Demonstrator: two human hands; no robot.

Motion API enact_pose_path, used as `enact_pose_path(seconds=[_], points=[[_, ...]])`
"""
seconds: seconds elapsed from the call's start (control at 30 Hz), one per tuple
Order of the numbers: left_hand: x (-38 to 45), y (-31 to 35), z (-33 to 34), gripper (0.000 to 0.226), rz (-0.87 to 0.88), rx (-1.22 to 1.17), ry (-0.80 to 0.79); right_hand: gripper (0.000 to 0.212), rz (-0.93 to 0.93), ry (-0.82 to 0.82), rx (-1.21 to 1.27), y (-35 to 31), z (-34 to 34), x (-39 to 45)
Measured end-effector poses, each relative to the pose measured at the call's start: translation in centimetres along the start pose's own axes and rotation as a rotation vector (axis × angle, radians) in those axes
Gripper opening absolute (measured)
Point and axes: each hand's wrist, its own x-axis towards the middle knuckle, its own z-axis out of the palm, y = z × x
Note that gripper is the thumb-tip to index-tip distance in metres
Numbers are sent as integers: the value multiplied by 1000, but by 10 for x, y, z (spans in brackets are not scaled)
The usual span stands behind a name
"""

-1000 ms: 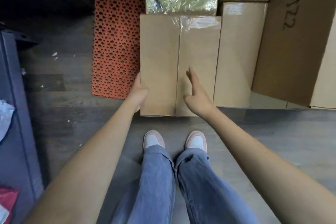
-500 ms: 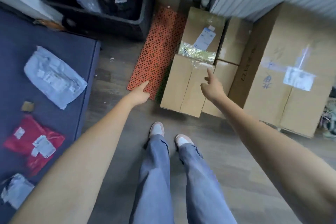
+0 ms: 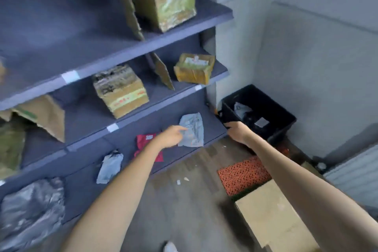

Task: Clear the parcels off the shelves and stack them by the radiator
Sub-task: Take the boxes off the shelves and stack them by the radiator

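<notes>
On the lowest shelf [image 3: 212, 127] a flat grey bag [image 3: 192, 130] lies near the right end, crumpled and soft-looking, with a pale label on it. The left hand [image 3: 171, 136] reaches over the shelf with its fingers stretched out loosely, and the fingertips [image 3: 184, 128] meet the bag's left edge; they grasp nothing. Partly under that forearm is a red bag [image 3: 146, 139] (also flat, with a small white label), and nearer the front edge lies a smaller grey bag [image 3: 110, 166], long and wrinkled. A big silvery plastic bag [image 3: 30, 208] sits at the shelf's far left.

The right hand [image 3: 238, 131] hangs past the shelf's right end, in front of a black bin [image 3: 286, 120]; its fingers curl downward, but motion blur hides whether they hold or touch anything, so I cannot tell.

On the middle shelf are two taped cardboard boxes, one large [image 3: 120, 90] and one small [image 3: 194, 68], with a cardboard divider [image 3: 162, 72] upright between them. A greenish taped box [image 3: 163, 2] sits on the top shelf. On the wood-grain floor lie an orange perforated mat [image 3: 243, 174] and a plain brown box [image 3: 272, 215], touching it, beside the ribbed white radiator [image 3: 356, 176].
</notes>
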Motion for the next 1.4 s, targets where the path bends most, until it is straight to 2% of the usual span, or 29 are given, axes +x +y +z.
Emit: enact_pose_path(seconds=[0.13,0.23,0.33,0.43,0.5,0.63,0.73,0.87,1.07,1.23,1.4], points=[[-110,-73,-113,38,-36,-101,455,22,-206,6,-223,-154,7,-4],[-217,-155,-164,35,-160,-140,719,23,-450,-44,-275,-286,67,-33],[-340,-248,-184,35,-293,-222,850,41,-723,-215,-273,-415,172,-105],[-476,-340,-181,34,-479,-249,963,39,-1040,-477,-316,-519,294,-219],[-568,-393,-171,33,-620,-267,1040,39,-1174,-612,-310,-574,362,-297],[-731,-472,-143,32,-802,-305,1158,40,-1260,-798,-240,-648,462,-418],[-812,-519,-135,31,-832,-314,1273,38,-1235,-898,-216,-682,522,-470],[-853,-575,-141,31,-847,-366,1289,39,-1247,-928,-252,-722,588,-505],[-854,-679,-195,34,-792,-443,1231,37,-1252,-899,-221,-803,670,-498],[-861,-780,-299,35,-804,-418,1181,40,-1206,-871,-220,-903,734,-461],[-875,-866,-407,35,-834,-285,1134,40,-1116,-808,-213,-1020,778,-427]])
